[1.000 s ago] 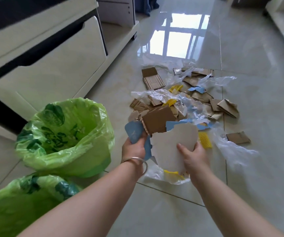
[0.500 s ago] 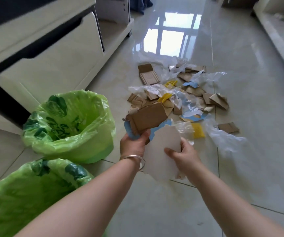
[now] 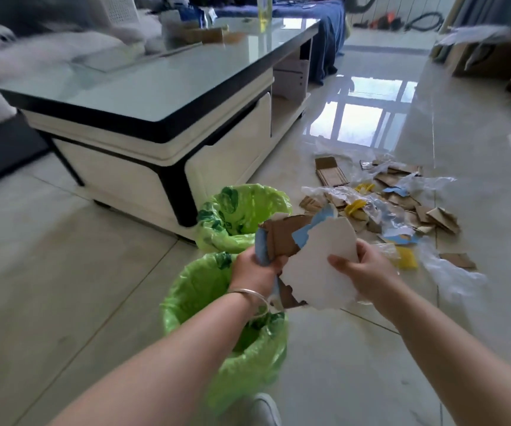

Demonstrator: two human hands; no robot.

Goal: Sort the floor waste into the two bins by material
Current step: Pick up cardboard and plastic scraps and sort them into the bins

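My left hand [image 3: 255,272] grips a bundle of brown cardboard pieces [image 3: 285,238] and blue-faced scraps, held just above the near bin [image 3: 186,290]. My right hand [image 3: 361,269] pinches a large torn white sheet [image 3: 322,265] that lies against that bundle. Both bins are lined with green plastic bags; the far bin [image 3: 242,216] stands right behind the near one. A waste pile [image 3: 383,204] of cardboard, clear plastic film and yellow and blue scraps lies on the tiled floor to the right.
A low coffee table [image 3: 162,96] with a glass top and white drawers stands directly behind the bins. A white shoe [image 3: 265,410] shows at the bottom. A sofa edge sits at the far left, and boxes at the back right.
Both hands lifted the cardboard and white sheet away from the pile and swung left, over the near bin. The camera tilted up, so the table top came into view.
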